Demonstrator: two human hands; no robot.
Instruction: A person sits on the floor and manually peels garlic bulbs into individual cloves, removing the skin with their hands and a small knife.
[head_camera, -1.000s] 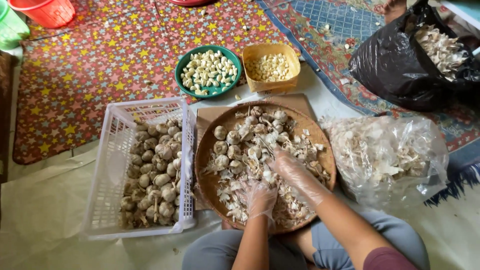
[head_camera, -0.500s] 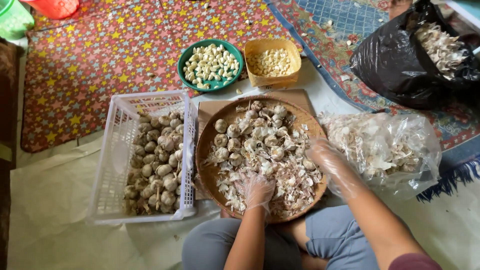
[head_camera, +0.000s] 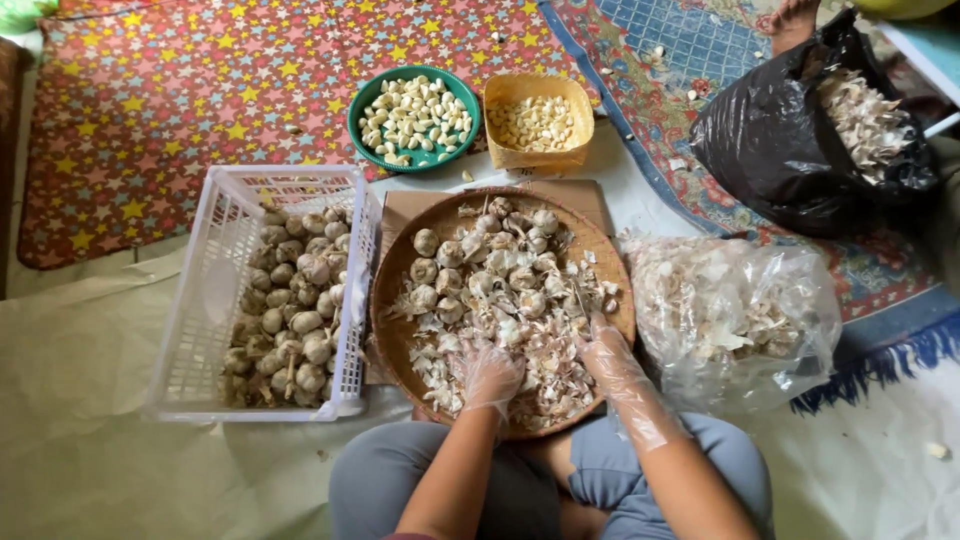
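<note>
A round woven tray (head_camera: 392, 268) rests on my lap, heaped with garlic bulbs (head_camera: 470, 272) and papery skins (head_camera: 545, 385). Both my hands wear thin clear plastic gloves. My left hand (head_camera: 488, 374) lies curled in the skins at the tray's near side. My right hand (head_camera: 605, 355) rests in the pile at the near right, fingers dug into the skins. Whether either hand grips a bulb is hidden by the pile.
A white plastic crate (head_camera: 200, 300) of whole garlic stands to the left. Beyond the tray sit a green bowl (head_camera: 365, 105) and a yellow tub (head_camera: 500, 95) of peeled cloves. A clear bag (head_camera: 735, 320) and a black bag (head_camera: 770, 150) hold skins on the right. Someone's foot (head_camera: 795, 20) shows at top.
My right hand swung out to the tray's right edge and came back into the pile. My left hand stayed in the near skins. The view shifted slightly.
</note>
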